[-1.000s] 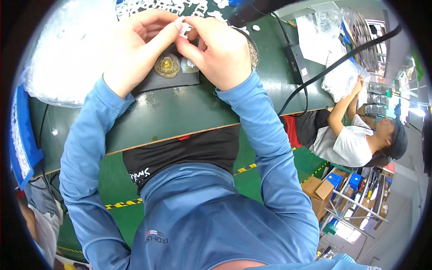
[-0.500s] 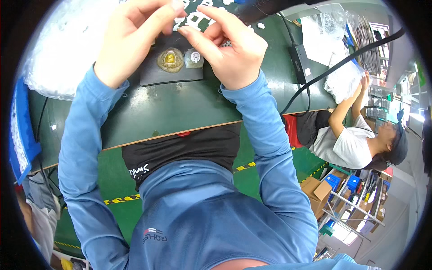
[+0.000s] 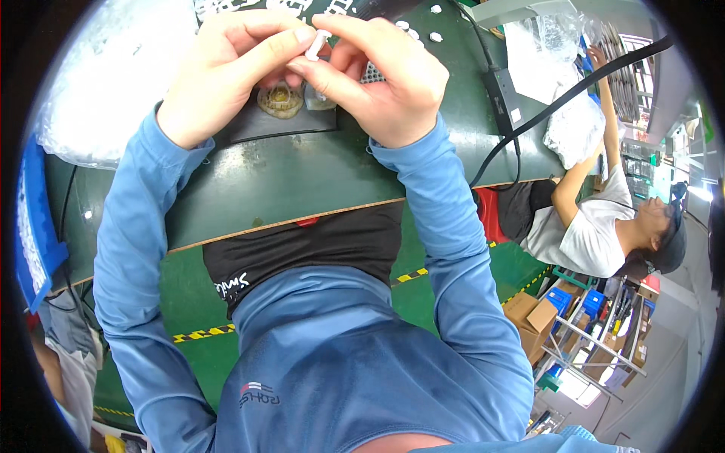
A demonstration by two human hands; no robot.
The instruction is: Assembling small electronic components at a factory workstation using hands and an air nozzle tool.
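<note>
A small white plastic piece [image 3: 318, 45], narrow with a wider end, is pinched between the fingertips of both hands over the far part of the table. My right hand [image 3: 389, 79] has its thumb and index finger closed on it. My left hand [image 3: 234, 72] meets it from the other side, thumb tip against the piece and fingers curled. Below the hands, a round translucent dish with a yellow middle [image 3: 279, 98] sits on a dark flat board [image 3: 283, 127]. Beside it stands a small clear-whitish block [image 3: 317, 98], partly covered by my right thumb.
White plastic parts [image 3: 283, 6] lie beyond my hands, with several loose white bits [image 3: 436, 36] to the right. A large clear plastic bag [image 3: 98, 98] fills the left. A black adapter [image 3: 502, 98] and cable lie right. A co-worker [image 3: 596, 219] handles a plastic bag [image 3: 570, 136].
My hands have come together, and the white piece now shows between their fingertips. The white parts behind sit higher in the picture. The co-worker has stretched one arm farther out.
</note>
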